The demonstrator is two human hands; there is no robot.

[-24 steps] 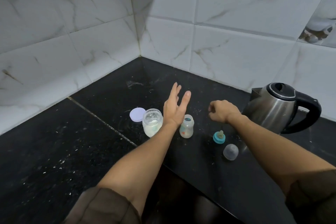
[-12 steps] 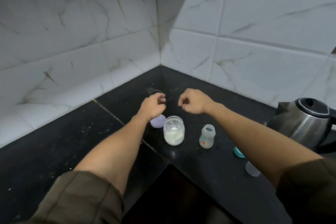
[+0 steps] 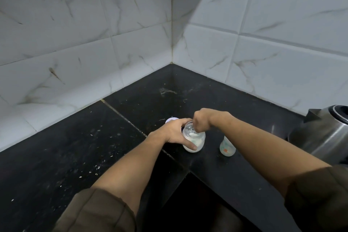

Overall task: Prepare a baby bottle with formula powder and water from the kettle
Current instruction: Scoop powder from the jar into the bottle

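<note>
- Left hand [image 3: 174, 133]: fingers curled round the side of the clear powder jar [image 3: 194, 140], thumb low across its front, other fingers wrapped behind near the rim. Firm grasp, jar upright on the countertop [image 3: 75, 156].
- Right hand [image 3: 202, 122]: bent down at the wrist, fingertips bunched and dipped into the jar's open mouth. Fingers close together; can't tell whether they pinch a scoop or anything else, tips are hidden by the rim and glare.
- Jar: lid off, white formula powder inside, filling roughly the lower half. Stands near the counter's front edge, where the slab steps inward.
- Purple lid [image 3: 172, 119]: flat on the counter just behind the left hand, mostly hidden by the knuckles, only a pale arc shows.
- Baby bottle [image 3: 227, 147]: small, clear, w/ printed marks incl. an orange spot, upright, to the right of the jar, apart from it. Top half covered by the right forearm, so its mouth can't be seen.
- Kettle [image 3: 323, 137]: stainless steel w/ black lid, far right, cut by the frame edge, well apart from the bottle, spout pointing left.
- Counter: black stone, speckled w/ white flecks, pale seam running diagonally; sits in a corner of white marbled wall tiles [image 3: 94, 34].
- Both forearms bare, olive-brown sleeves [image 3: 98, 211] at the bottom.
</note>
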